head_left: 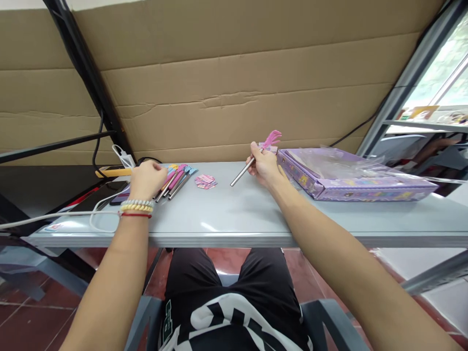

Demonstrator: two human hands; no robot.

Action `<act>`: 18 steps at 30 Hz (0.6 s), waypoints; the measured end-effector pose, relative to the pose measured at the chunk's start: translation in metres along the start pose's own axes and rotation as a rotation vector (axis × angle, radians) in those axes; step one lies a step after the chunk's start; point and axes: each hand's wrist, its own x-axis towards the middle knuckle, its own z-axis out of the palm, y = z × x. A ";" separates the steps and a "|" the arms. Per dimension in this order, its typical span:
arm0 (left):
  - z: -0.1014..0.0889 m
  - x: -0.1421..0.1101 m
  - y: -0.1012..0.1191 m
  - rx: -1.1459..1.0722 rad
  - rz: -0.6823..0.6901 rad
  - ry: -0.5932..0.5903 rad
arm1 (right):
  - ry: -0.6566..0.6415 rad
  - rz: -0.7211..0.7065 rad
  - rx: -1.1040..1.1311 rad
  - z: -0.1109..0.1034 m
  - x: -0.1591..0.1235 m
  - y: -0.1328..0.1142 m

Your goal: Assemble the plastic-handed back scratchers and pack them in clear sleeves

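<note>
My right hand is closed on a metal stick with a pink hand-shaped top, held tilted above the grey table. My left hand rests curled at the pile of similar sticks with pink and blue tops, its fingers touching the pile; whether it grips one is hidden. A small heap of pink stickers or cards lies between the hands.
A purple flat box with a plastic cover lies at the right. White cables, a charger and a dark phone lie at the left. A cardboard wall stands behind the table. A window frame is at far right.
</note>
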 end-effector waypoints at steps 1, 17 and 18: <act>-0.001 -0.005 -0.009 0.071 -0.026 -0.049 | -0.012 0.001 -0.016 0.002 -0.001 0.001; 0.020 -0.004 -0.031 0.202 -0.010 -0.203 | -0.140 -0.067 -0.122 0.003 -0.002 0.012; 0.020 -0.003 -0.030 0.194 -0.012 -0.202 | -0.149 -0.072 -0.129 0.003 -0.002 0.012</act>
